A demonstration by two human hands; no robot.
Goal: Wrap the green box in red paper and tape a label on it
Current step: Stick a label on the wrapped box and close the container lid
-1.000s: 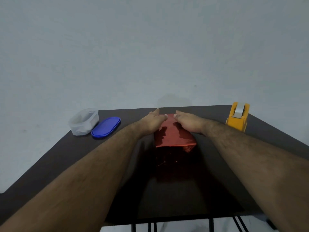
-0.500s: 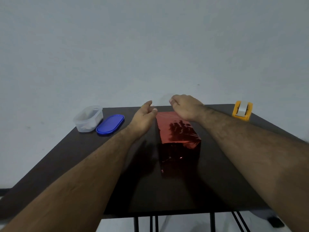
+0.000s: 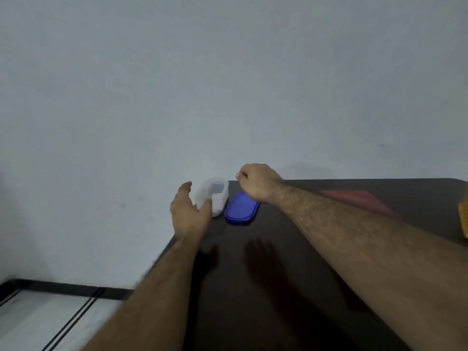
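A dark glossy worktop (image 3: 291, 287) stands against a plain pale wall (image 3: 228, 84), with the red-wrapped box (image 3: 359, 198) blurred toward its far right edge. At the far left corner, the left hand (image 3: 188, 211) is spread beside a clear plastic container (image 3: 214, 196), seemingly touching it. The right hand (image 3: 258, 181) hovers loosely curled, holding nothing, above a blue oval lid (image 3: 241, 207).

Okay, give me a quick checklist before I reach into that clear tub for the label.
1. Clear tub open: ok, blue lid lies on the table beside it.
2. Left hand at the tub: ok, open, fingers by its near wall.
3. Right hand free: cannot tell, fingers curled, hovering above the lid.
4. Label inside the tub: cannot tell, contents blurred.
5. Red wrapped box on the table: ok, though blurred.
6. Tape dispenser within reach: ok, only its yellow edge shows at the right.
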